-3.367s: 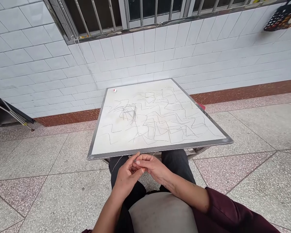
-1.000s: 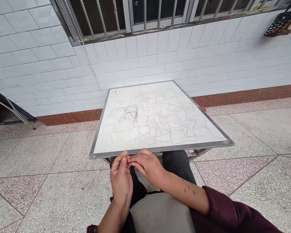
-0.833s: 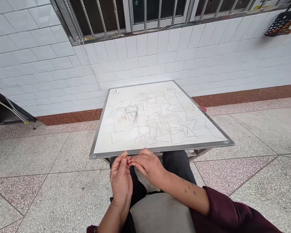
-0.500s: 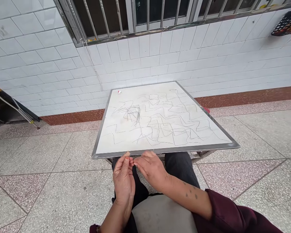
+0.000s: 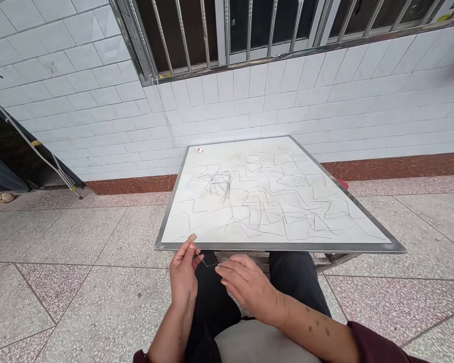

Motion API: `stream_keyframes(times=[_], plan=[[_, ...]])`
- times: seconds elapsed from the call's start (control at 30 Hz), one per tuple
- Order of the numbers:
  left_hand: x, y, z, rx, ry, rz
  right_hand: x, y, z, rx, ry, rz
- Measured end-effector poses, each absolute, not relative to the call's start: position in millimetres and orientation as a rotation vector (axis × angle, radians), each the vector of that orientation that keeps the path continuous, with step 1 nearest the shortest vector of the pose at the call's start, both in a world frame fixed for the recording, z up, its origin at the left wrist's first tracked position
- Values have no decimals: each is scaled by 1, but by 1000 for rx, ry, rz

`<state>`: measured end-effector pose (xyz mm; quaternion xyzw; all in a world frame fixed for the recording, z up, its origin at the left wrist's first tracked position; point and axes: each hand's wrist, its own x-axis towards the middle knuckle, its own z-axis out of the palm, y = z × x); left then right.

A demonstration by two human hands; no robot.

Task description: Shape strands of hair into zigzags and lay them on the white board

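Just off the near edge of a white table (image 5: 212, 222), my left hand (image 5: 184, 267) pinches a small tan piece (image 5: 192, 237) between thumb and fingertips. A thin bent wire (image 5: 206, 265) runs from it across the gap to my right hand (image 5: 249, 287), whose fingertips are closed on the wire's other end. Many thin, dark, bent wires (image 5: 270, 217) lie spread over the tabletop, with a denser tangle (image 5: 221, 184) at the left of its middle.
A small red-and-white object (image 5: 200, 150) sits at the table's far left corner. Behind the table stands a white tiled wall (image 5: 227, 111) with a barred window (image 5: 249, 30). Poles (image 5: 56, 169) lean at the left. My legs (image 5: 215, 292) are under the near edge.
My hands have moved apart, and the bent wire now shows between them. The tan piece stands out more above my left fingertips. The view has shifted, so the table appears lower and further right.
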<state>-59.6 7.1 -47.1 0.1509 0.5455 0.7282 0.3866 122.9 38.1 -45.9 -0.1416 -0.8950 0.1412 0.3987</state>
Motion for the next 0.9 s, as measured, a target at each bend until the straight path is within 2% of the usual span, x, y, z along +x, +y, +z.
stream_keyframes(times=[0.13, 0.3, 0.43, 0.67, 0.9], plan=[[-106, 25, -59, 485, 1555, 1813, 147, 52, -87, -549, -2259, 500], [-151, 57, -73, 565, 1707, 1781, 189, 71, -154, -777, -2206, 497], [-170, 80, -85, 673, 1836, 1695, 225, 80, -189, -974, -2093, 480], [-186, 95, -106, 842, 2129, 1430, 254, 85, -226, -1077, -2084, 357], [-189, 108, -111, 957, 2388, 1240, 249, 86, -233, -1059, -2219, 226]])
